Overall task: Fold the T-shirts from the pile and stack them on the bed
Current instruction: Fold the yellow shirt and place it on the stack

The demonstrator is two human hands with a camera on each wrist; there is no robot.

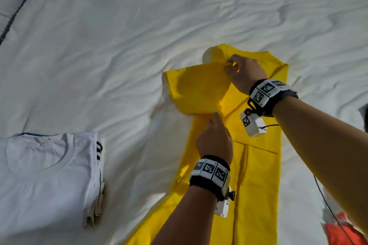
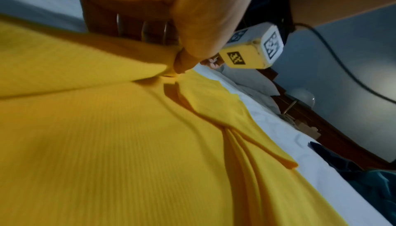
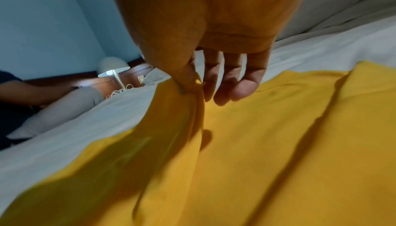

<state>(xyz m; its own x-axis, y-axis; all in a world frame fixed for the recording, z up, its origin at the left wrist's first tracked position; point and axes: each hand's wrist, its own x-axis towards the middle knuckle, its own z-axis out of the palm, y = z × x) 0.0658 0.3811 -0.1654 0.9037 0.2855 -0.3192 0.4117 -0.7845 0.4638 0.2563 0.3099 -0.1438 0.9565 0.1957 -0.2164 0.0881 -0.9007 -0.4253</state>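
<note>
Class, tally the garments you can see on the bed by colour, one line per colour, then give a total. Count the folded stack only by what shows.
Yellow T-shirt, pinched by left hand and right hand: 1
White folded T-shirt, top of stack: 1
Orange-red garment at the edge, partly seen: 1
Total: 3; layers beneath the white one cannot be counted.

Left hand: nearer, fingers curled, thumb and fingers pinching the yellow cloth.
Right hand: farther, thumb and forefinger pinching it, other fingers loosely spread.
</note>
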